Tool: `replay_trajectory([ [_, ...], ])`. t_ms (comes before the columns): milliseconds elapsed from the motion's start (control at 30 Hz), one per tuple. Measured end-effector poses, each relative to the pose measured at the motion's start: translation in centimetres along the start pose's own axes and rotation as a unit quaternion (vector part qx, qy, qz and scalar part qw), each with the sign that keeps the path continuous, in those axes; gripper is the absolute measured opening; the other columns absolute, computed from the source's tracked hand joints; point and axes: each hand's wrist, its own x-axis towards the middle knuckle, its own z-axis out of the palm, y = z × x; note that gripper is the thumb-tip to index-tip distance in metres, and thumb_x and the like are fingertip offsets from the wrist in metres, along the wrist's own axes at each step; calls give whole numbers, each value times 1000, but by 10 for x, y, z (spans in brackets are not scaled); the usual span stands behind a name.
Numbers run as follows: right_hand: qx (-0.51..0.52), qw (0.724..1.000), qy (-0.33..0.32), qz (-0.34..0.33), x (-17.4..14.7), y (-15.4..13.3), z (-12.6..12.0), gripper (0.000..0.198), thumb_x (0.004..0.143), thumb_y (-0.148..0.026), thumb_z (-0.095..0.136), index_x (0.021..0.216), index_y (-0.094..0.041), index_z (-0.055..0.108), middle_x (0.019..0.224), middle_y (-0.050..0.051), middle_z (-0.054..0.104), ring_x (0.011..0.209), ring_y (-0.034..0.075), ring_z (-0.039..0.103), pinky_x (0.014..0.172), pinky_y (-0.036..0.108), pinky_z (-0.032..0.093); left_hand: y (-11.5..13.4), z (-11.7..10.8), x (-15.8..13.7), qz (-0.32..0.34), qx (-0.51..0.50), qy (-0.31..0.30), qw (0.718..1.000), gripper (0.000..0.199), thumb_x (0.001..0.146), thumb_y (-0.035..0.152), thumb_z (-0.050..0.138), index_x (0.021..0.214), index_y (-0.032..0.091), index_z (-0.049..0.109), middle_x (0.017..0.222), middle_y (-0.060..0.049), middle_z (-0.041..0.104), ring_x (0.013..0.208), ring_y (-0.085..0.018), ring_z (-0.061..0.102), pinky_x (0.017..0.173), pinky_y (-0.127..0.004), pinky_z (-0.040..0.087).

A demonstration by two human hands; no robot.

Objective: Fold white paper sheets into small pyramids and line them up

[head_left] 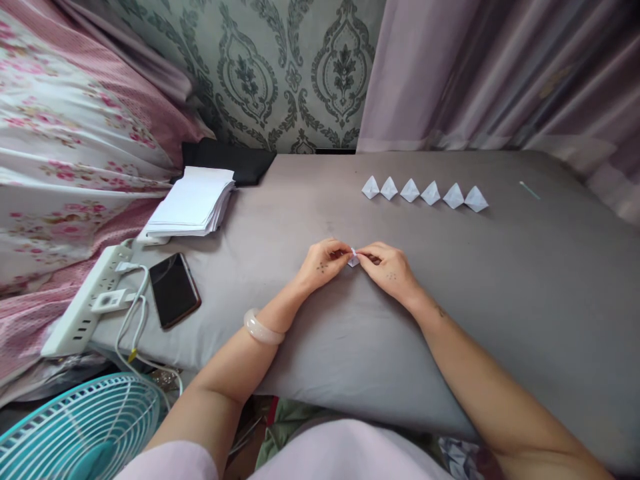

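Observation:
A small folded white paper piece (353,261) is pinched between my two hands over the middle of the grey-covered table. My left hand (325,261) grips its left side with thumb and fingertips. On the right side, my right hand (387,267) pinches it the same way. My fingertips hide much of its upper part. Farther back, to the right, several folded white paper shapes (410,191) stand in a row, each pointed at the top.
At the left lie a stack of white paper (193,200), a black folded item (250,163) and a phone (175,291). A power strip (85,303) with white cables is beside them. A teal fan (95,427) stands at lower left. A thin stick (530,191) lies far right.

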Motion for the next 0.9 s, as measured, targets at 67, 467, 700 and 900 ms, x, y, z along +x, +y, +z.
replay_trajectory([
  [67,0,1000,5,25,1,-2,-2,16,81,-24,58,84,-21,73,86,4,71,73,15,66,70,28,50,0,0,0,-26,-16,1,1000,12,82,25,61,83,16,70,81,-5,69,74,-13,62,69,-23,48],
  [467,104,980,-32,164,5,13,-7,18,71,-21,57,87,-20,66,78,2,72,65,16,67,60,27,51,-1,-8,3,-119,-76,30,990,23,68,11,51,87,15,64,73,1,61,61,-8,51,56,-18,39],
  [700,110,973,-53,196,6,8,-14,24,70,-19,53,85,-17,72,63,1,68,54,12,61,49,22,45,-1,-11,3,-101,-73,24,992,21,67,10,46,76,15,64,69,1,58,62,-10,50,54,-19,37],
  [900,35,986,-52,152,5,4,-17,30,73,-17,51,90,-19,76,91,5,72,62,12,63,62,26,50,0,-15,0,-68,36,2,997,29,72,13,47,80,18,75,87,-4,63,68,-12,55,63,-23,44],
])
